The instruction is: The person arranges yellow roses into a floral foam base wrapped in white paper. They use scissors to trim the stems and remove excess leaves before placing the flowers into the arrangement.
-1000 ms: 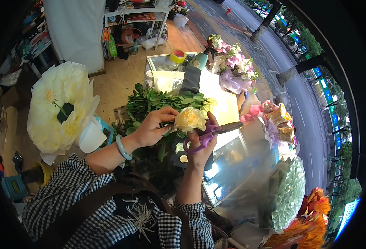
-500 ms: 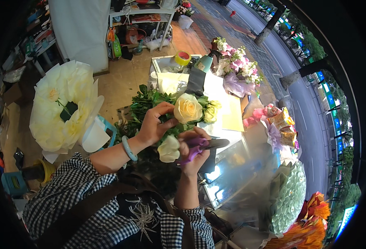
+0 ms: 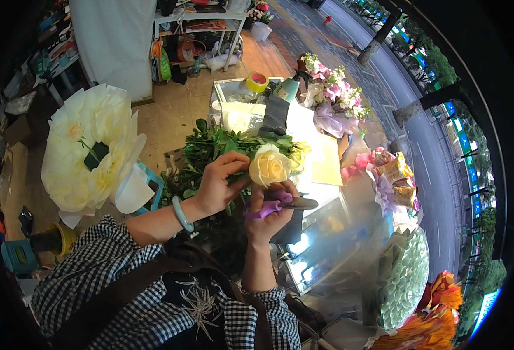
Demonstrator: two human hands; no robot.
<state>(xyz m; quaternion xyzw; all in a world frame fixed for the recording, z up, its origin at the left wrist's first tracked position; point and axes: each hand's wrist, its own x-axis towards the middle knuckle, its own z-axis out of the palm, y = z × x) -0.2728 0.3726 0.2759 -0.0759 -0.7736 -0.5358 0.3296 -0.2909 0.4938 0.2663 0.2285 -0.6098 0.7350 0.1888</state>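
A cream-yellow rose (image 3: 268, 166) is between my two hands, above the leafy stems. My left hand (image 3: 225, 182), with a pale bangle on its wrist, pinches at the left side of the bloom. Below the rose, my right hand (image 3: 271, 219) is closed around purple-handled scissors (image 3: 267, 205), their blades pointing right. Its fingertips reach up to the underside of the flower. Behind lies a heap of green rose foliage (image 3: 201, 151), and another pale yellow rose (image 3: 301, 156) shows just to the right of the held one. The held rose's stem is hidden.
The worktable has yellow paper sheets (image 3: 327, 163), a tape roll (image 3: 257, 81) and a spray bottle (image 3: 287, 88). A large pale yellow wrapped bouquet (image 3: 73, 169) stands at left. Pink flowers (image 3: 341, 93) and a round pale-green bouquet (image 3: 406, 280) line the right side.
The rose has moved slightly down and right, closer to my right hand. A loose cream petal-like piece beside my right hand is no longer in view. The scissors have shifted a little left.
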